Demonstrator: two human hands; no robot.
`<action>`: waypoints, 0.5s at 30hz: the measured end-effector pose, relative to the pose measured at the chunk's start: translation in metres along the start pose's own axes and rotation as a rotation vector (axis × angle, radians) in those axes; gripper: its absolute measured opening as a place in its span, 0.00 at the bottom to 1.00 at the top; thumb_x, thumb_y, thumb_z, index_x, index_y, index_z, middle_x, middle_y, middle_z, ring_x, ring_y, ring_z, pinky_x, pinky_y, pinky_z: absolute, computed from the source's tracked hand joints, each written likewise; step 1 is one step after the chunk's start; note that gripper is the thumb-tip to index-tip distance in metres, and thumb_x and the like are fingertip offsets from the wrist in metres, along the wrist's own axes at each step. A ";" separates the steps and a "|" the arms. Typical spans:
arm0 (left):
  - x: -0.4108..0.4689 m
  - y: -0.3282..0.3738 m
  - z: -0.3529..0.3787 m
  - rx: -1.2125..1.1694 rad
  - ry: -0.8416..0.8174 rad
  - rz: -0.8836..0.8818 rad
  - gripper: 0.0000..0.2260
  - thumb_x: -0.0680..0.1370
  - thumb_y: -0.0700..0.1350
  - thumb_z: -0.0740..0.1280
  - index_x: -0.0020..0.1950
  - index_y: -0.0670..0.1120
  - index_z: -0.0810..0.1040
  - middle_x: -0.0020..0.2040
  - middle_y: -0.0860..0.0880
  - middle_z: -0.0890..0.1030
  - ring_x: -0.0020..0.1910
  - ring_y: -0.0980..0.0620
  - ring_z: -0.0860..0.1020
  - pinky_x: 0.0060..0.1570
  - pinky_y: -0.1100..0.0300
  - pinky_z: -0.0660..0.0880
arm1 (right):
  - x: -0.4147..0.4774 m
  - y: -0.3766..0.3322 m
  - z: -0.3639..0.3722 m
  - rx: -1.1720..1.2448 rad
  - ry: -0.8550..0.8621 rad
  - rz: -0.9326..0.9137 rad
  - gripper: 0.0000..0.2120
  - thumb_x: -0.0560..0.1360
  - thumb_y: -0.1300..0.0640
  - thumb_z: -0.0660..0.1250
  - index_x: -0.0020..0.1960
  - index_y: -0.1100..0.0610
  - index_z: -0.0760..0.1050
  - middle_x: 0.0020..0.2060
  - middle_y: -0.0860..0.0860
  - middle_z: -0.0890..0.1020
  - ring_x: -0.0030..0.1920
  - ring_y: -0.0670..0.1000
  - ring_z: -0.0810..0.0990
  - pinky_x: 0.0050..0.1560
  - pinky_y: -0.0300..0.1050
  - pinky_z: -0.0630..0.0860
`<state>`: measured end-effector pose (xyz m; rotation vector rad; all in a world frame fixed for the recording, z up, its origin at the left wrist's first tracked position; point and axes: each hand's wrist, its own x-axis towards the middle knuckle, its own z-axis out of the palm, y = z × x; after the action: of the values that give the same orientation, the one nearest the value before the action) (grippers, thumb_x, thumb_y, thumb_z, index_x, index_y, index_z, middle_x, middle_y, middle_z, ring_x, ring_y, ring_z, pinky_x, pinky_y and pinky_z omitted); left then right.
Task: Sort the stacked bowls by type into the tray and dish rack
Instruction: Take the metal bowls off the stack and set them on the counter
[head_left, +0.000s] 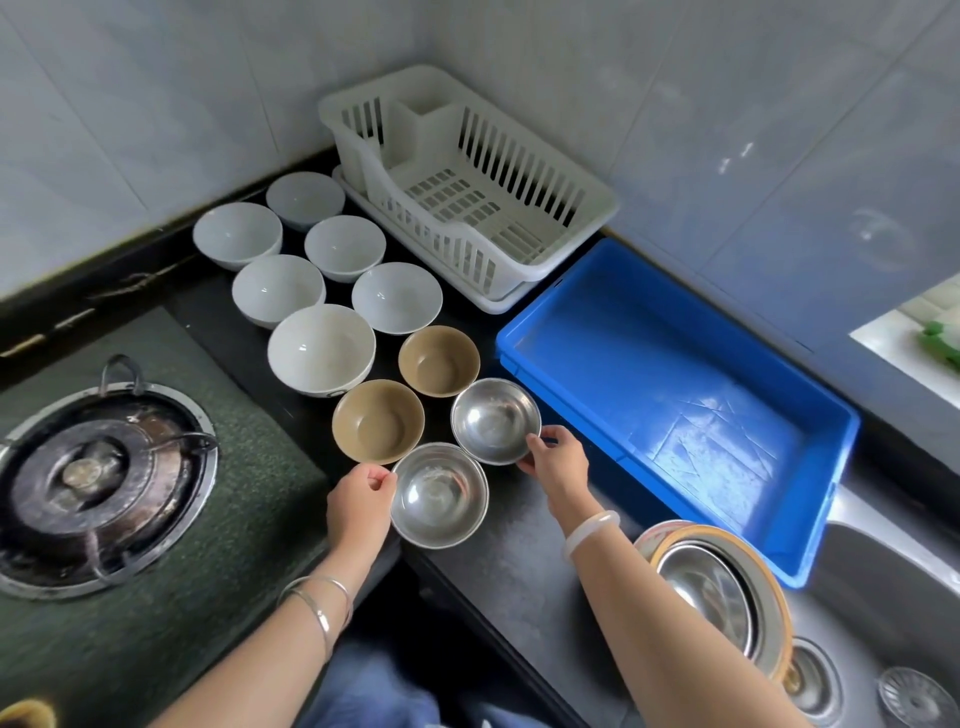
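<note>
Two steel bowls stand on the black counter. My left hand (361, 499) pinches the left rim of the nearer steel bowl (439, 496). My right hand (556, 460) grips the right rim of the farther steel bowl (496, 421). Beside them sit two brown bowls (378, 421) (439, 361). Several white bowls (321, 349) stand in two rows behind, running to the back wall. The white dish rack (582, 200) stands in the corner with nothing in it. The blue tray (779, 540) to the right holds nothing.
A gas burner (93, 478) lies at the left on the dark stove top. A stack of steel bowls in a tan-rimmed bowl (722, 587) leans in the steel sink (883, 597) at the lower right. Tiled walls close the corner behind.
</note>
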<state>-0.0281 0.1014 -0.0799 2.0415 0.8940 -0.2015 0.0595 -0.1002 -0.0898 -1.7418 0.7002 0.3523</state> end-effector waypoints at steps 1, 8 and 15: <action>0.000 0.000 0.000 0.000 0.003 -0.002 0.06 0.77 0.44 0.64 0.42 0.44 0.78 0.38 0.47 0.80 0.41 0.47 0.77 0.39 0.57 0.71 | 0.000 0.000 0.000 -0.003 -0.006 0.001 0.06 0.78 0.59 0.64 0.54 0.56 0.72 0.46 0.51 0.77 0.43 0.48 0.80 0.36 0.36 0.79; -0.002 0.002 0.002 -0.011 0.050 -0.023 0.08 0.77 0.45 0.64 0.45 0.42 0.79 0.41 0.46 0.81 0.42 0.46 0.77 0.39 0.57 0.71 | -0.002 0.001 -0.003 -0.014 -0.056 0.021 0.10 0.79 0.58 0.61 0.60 0.57 0.72 0.51 0.55 0.80 0.45 0.51 0.83 0.50 0.47 0.81; -0.004 0.003 0.003 -0.031 0.060 -0.046 0.08 0.77 0.45 0.64 0.45 0.42 0.78 0.42 0.45 0.81 0.43 0.44 0.77 0.40 0.55 0.72 | -0.008 0.000 -0.008 -0.049 -0.107 0.015 0.11 0.80 0.57 0.59 0.61 0.57 0.73 0.50 0.55 0.81 0.45 0.51 0.83 0.46 0.44 0.81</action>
<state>-0.0281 0.0960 -0.0780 2.0090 0.9756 -0.1509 0.0522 -0.1051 -0.0831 -1.7509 0.6325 0.4726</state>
